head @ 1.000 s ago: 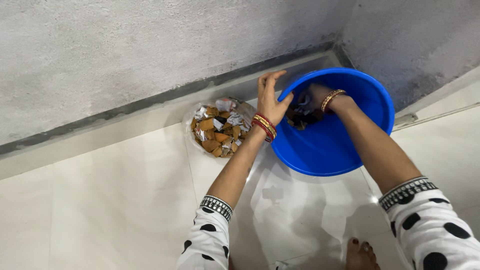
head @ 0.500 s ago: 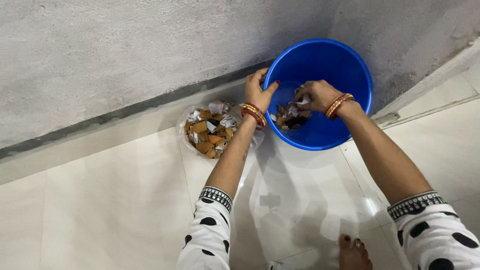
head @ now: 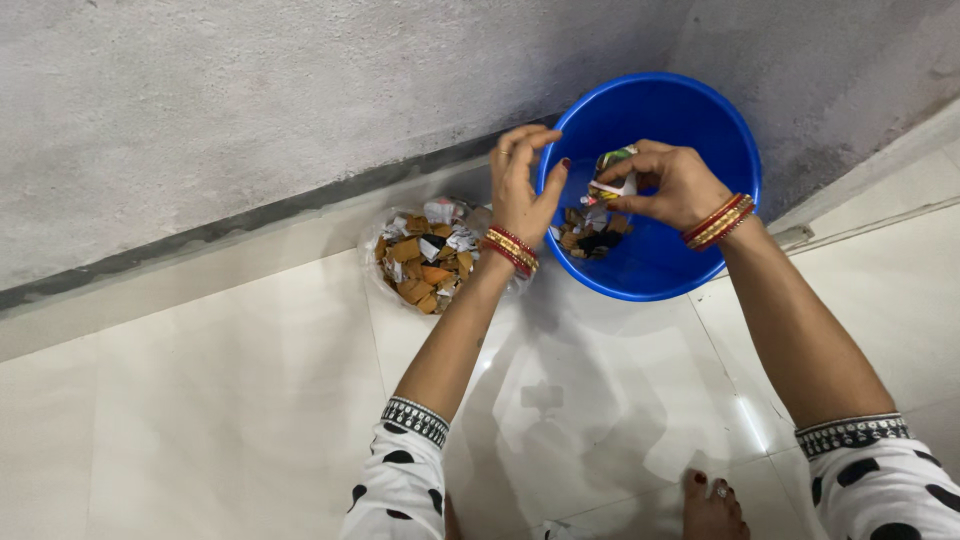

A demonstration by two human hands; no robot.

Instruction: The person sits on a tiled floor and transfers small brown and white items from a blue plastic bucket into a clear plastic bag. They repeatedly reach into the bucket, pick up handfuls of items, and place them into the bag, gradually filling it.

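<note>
A round blue plastic tub (head: 690, 120) leans tilted against the grey wall, with a small heap of brown, white and dark scraps (head: 590, 235) at its low side. My right hand (head: 670, 182) is above that heap, its fingers pinched on a crumpled scrap of paper (head: 612, 178). My left hand (head: 522, 185) is at the tub's left rim, fingers spread and curled, holding nothing. Both wrists wear red and gold bangles.
A clear plastic bag (head: 425, 258) full of brown and white scraps lies on the floor left of the tub. The floor is glossy white tile (head: 200, 400). A grey wall (head: 250, 100) meets a corner behind the tub. My foot (head: 715, 505) shows at the bottom.
My right hand has lifted out of the scrap heap with a crumpled piece pinched in its fingers. My left hand has come off the rim and opened. The tub has been tilted further toward the wall.
</note>
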